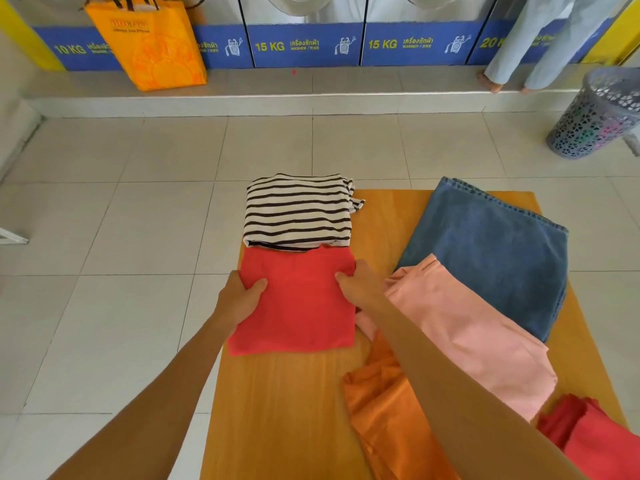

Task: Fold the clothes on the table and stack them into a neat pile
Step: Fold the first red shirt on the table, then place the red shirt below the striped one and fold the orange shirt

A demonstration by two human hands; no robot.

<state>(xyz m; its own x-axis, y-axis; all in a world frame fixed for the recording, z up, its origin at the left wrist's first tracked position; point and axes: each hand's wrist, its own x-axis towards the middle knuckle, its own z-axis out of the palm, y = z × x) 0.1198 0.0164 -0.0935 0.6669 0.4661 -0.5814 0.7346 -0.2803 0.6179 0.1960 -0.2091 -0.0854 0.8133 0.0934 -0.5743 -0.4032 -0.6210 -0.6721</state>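
Both hands on the folded red shirt (294, 303), which lies flat on the wooden table (287, 410). Left hand (242, 296) grips the shirt's left edge, thumb on top, fingers hidden under the cloth. Right hand (356, 282) pinches the shirt's right edge near its far corner. Hands apart, one per side.

Relative to the red shirt:
- folded striped shirt (299, 211) just beyond it, touching its far edge
- jeans (491, 251) to the right, further back
- pink garment (464, 327) right, lying over the jeans' near end, unfolded
- orange garment (381, 410) near-right, crumpled
- another red garment (595, 434) far right, at the table's near corner

Off the table: orange bag (152, 43), laundry basket (602, 112), a row of washing machines (304, 36).
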